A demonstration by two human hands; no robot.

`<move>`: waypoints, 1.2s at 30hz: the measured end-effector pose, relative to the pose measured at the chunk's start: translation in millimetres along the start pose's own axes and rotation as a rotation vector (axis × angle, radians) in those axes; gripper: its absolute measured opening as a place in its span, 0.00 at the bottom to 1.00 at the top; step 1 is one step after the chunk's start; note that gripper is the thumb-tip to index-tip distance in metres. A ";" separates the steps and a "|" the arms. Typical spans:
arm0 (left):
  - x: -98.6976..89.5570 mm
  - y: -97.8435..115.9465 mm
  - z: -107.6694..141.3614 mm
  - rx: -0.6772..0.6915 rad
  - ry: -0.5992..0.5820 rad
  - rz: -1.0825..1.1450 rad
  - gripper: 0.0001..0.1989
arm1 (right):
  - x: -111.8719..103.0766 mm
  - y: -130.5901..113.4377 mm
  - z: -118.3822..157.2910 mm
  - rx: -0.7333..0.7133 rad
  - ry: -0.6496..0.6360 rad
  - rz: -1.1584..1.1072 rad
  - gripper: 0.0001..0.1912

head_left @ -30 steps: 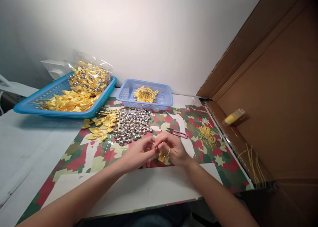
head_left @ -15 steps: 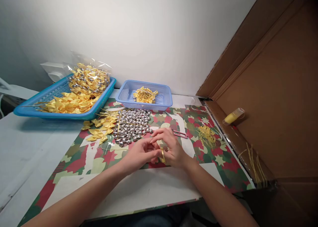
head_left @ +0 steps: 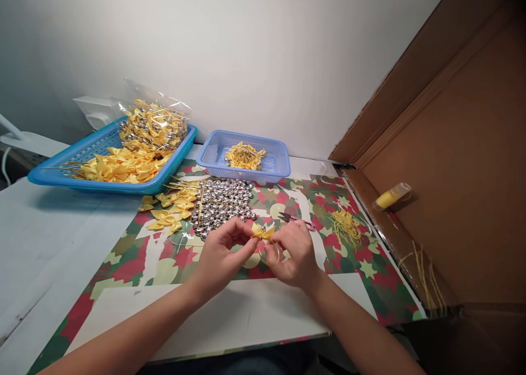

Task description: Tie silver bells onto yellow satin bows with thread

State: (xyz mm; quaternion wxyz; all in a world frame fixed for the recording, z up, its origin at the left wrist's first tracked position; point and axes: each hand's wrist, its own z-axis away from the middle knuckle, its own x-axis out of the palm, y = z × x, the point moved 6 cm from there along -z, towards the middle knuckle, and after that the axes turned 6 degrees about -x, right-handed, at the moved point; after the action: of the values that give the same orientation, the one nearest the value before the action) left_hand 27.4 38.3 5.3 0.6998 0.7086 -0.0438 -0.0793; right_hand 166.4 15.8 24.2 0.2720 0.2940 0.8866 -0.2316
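The left hand (head_left: 217, 260) pinches the left end of a yellow bow (head_left: 269, 234), centred with a silver bell (head_left: 263, 229), above the desk (head_left: 61, 243), toward its front edge. The right hand (head_left: 295, 254) curls its fingers at the other end, beside a looped yellow cord (head_left: 278, 252); whether they grip bow or cord cannot be told. Snips (head_left: 285, 217) lie just beyond.
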 end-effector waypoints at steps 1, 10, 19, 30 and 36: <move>0.7 0.9 0.6 0.013 -0.007 -0.022 0.05 | 0.6 1.1 0.2 0.012 -0.009 -0.006 0.07; 1.7 0.2 1.7 0.143 0.005 -0.191 0.03 | 4.0 0.4 1.0 0.009 -0.026 -0.028 0.11; -2.6 3.4 0.8 0.221 0.013 -0.244 0.05 | 1.9 1.1 1.3 -0.039 -0.006 0.008 0.11; 17.9 -30.1 -5.9 -0.399 -0.500 0.128 0.16 | 6.0 0.9 0.5 -0.240 -0.279 -0.110 0.08; 8.1 -28.3 -10.8 -0.394 -0.265 0.319 0.16 | -2.5 11.1 0.9 0.067 -0.070 -0.214 0.06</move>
State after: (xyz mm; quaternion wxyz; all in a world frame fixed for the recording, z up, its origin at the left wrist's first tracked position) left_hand 35.8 48.0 -23.3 0.8158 0.5266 -0.2294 -0.0672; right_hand 175.5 22.3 22.3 0.2665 0.1985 0.8945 -0.2989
